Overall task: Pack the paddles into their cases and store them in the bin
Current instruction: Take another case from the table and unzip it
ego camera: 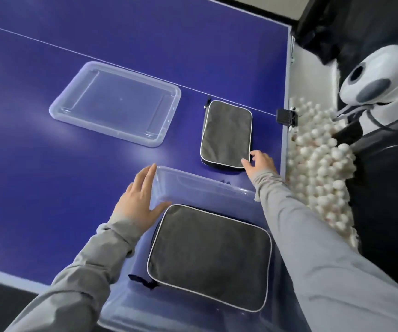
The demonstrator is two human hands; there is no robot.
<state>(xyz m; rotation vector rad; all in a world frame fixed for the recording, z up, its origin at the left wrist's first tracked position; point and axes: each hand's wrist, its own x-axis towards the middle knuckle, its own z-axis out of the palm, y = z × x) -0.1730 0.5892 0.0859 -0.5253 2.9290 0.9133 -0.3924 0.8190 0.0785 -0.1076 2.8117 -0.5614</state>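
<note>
1. The right hand (260,161) reaches to the near right corner of the second case (226,134), fingers spread and touching its edge, not yet closed round it. The left hand (137,200) lies flat with straight fingers against the left wall of the clear bin (193,180), holding nothing.
2. The second case lies flat on the blue tabletop (37,188), just beyond the bin. The first case (210,257) already rests inside the bin (both look zipped, so the paddles themselves are hidden).
3. Handling, as a judgement: the case is probably light, its fabric shell soft over something stiff and flat inside. A pinch at the corner might let it droop, so taking hold along the short near edge, thumb on top and fingers beneath, looks steadier.
4. Both cases are rounded rectangles of dark grey matte cloth with pale piping and dark zip pulls. The bin is thin translucent plastic, likely smooth and prone to slide if nudged.
5. Farther off, the matching clear lid (115,104) lies on the tabletop, and a heap of white balls (320,164) sits past the right edge.
</note>
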